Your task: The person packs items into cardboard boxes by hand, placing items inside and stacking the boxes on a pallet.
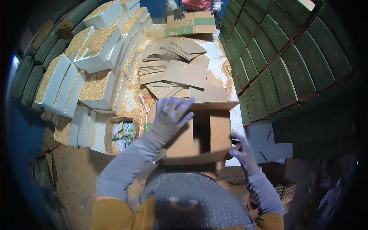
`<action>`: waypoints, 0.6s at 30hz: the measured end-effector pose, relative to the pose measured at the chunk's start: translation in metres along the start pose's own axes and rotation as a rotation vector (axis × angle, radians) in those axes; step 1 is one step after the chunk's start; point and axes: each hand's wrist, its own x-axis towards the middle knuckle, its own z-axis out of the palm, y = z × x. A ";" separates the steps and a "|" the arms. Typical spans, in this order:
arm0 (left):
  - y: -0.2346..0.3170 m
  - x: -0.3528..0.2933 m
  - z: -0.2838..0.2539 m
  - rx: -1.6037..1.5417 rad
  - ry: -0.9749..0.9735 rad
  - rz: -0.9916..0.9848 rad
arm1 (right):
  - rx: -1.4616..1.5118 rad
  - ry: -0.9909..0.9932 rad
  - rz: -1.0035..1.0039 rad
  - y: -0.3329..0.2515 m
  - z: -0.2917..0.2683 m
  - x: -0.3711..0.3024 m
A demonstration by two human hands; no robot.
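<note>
An opened cardboard box [221, 132] is in front of me at the near end of the table. Its far and near flaps stand up, and the two side panels fold inward around a dark gap. My left hand [174, 112], in a pale purple glove, reaches over the box's left side with fingers stretched toward the opening. At the right edge of the box is my right hand [242, 153], gloved alike, its thumb and fingers apart and close against the cardboard. Whether either hand presses firmly on the box cannot be seen.
Flat cardboard sheets [186, 73] lie beyond the box on the white table. White foam trays [97, 50] of grainy bedding are stacked at left, above a small carton [108, 132] of packets. Green boxes [283, 78] form a wall at right. Another person handles a carton [180, 26] opposite.
</note>
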 end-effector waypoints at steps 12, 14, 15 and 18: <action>-0.033 -0.072 -0.024 -0.968 -0.356 -0.821 | 0.376 -0.173 -0.330 -0.055 -0.015 0.049; -0.042 -0.118 0.065 -0.890 -0.041 -1.032 | 0.080 -0.109 -0.378 -0.036 -0.017 0.071; -0.032 -0.154 0.119 -0.338 -0.306 -0.925 | 0.105 -0.032 -0.181 0.005 -0.028 0.088; -0.028 -0.134 0.034 -0.628 -0.543 -1.127 | 0.239 0.115 -0.071 0.064 -0.002 0.096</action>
